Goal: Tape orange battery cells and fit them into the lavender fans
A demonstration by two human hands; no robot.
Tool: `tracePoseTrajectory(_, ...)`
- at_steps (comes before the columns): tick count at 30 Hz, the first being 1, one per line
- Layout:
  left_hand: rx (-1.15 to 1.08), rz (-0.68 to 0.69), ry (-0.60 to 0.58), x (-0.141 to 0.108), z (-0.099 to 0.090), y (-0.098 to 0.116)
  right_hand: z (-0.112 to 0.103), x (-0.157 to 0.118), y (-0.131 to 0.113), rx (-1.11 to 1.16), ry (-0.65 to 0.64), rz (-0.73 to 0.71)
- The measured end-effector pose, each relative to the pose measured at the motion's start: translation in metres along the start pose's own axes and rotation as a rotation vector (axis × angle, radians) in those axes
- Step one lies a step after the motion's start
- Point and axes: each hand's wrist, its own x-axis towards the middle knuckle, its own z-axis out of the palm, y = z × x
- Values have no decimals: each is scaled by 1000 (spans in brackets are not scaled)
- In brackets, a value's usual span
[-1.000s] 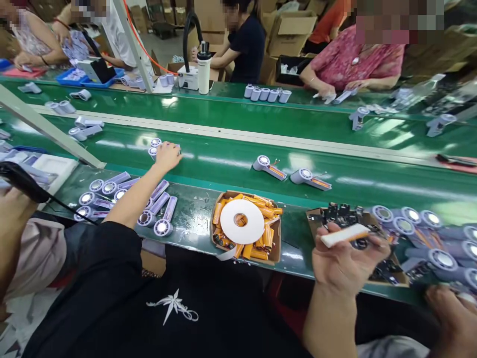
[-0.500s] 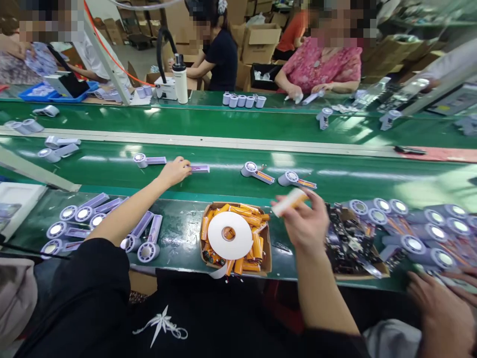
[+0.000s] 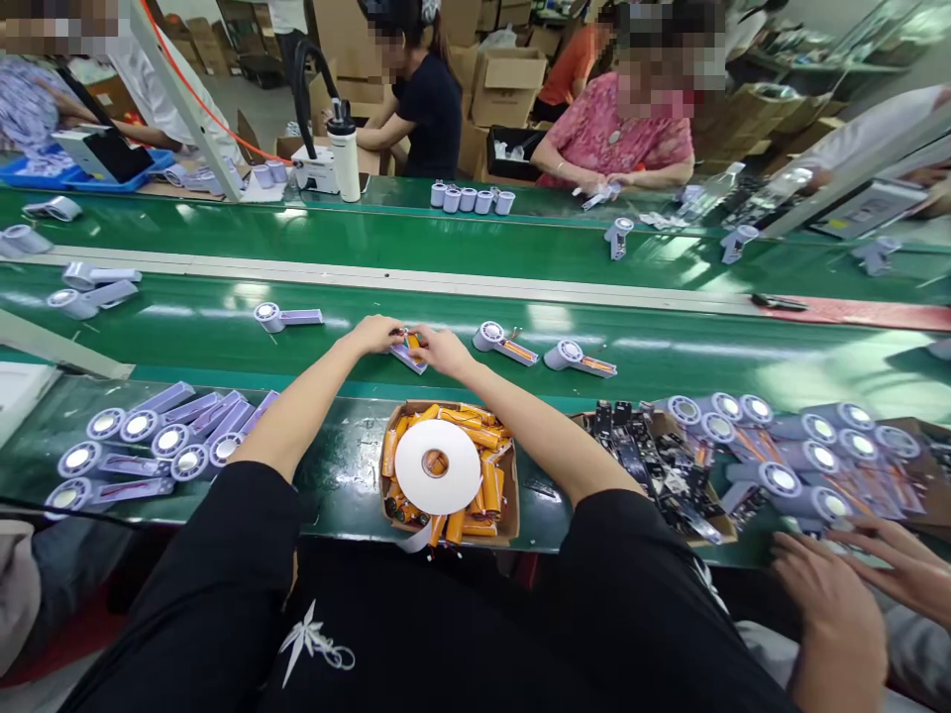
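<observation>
On the green belt ahead, my left hand [image 3: 377, 335] is closed on a lilac handheld fan housing [image 3: 417, 365], whose round head is hidden beneath the fingers. Opposite it, my right hand [image 3: 444, 353] pinches an orange battery [image 3: 413, 344] at the open handle of that housing. Whether the battery is seated inside the handle I cannot tell. Nearer to me stands a cardboard box [image 3: 512, 530] full of orange batteries [image 3: 490, 485], with a roll of white tape [image 3: 407, 473] lying on top.
Fan housings lie on the belt to the left [image 3: 301, 317] and right [image 3: 505, 344]. More housings [image 3: 141, 426] are grouped at the left. A heap of black circuit boards [image 3: 631, 446] and further fans [image 3: 780, 480] sit at right, beside a co-worker's hands [image 3: 832, 584]. Other people sit across the belt.
My right hand has brought the battery leftward and forward to the fan housing by my left hand. The handle of that housing now angles toward me. The view has shifted slightly.
</observation>
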Motion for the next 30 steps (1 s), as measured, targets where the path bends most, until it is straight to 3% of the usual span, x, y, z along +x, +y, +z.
tracePoseTrajectory(8, -57, -67, 69, 3, 10, 25, 15, 2, -13, -226, -161, 41)
tracePoseTrajectory(11, -73, -87, 93, 2, 2, 34, 1, 3, -22, -228, -194, 33)
tracePoseTrajectory(13, -83, -79, 125, -8, -6, 43, -17, -10, -23, -212, -188, 14)
tracePoseTrajectory(16, -108, 24, 197, -51, -10, 61, -47, -68, -14, -63, -13, -43)
tracePoseTrajectory(19, -134, 507, 201, -122, 1, 84, -60, -159, -4, 346, 367, -86)
tracePoseTrajectory(20, -117, 683, 176, -146, 6, 91, -59, -189, -3, 439, 456, -64)
tracePoseTrajectory(22, -50, 844, 167, -187, 17, 102, -54, -241, -7, 534, 529, 6)
tracePoseTrajectory(25, 20, 821, 241, -225, 29, 109, -41, -287, -23, 615, 398, 138)
tracePoseTrajectory(28, -30, 704, 421, -245, 37, 110, -24, -302, -50, 712, 114, 223)
tracePoseTrajectory(30, -73, 612, 561, -254, 40, 111, -8, -302, -73, 758, -42, 169)
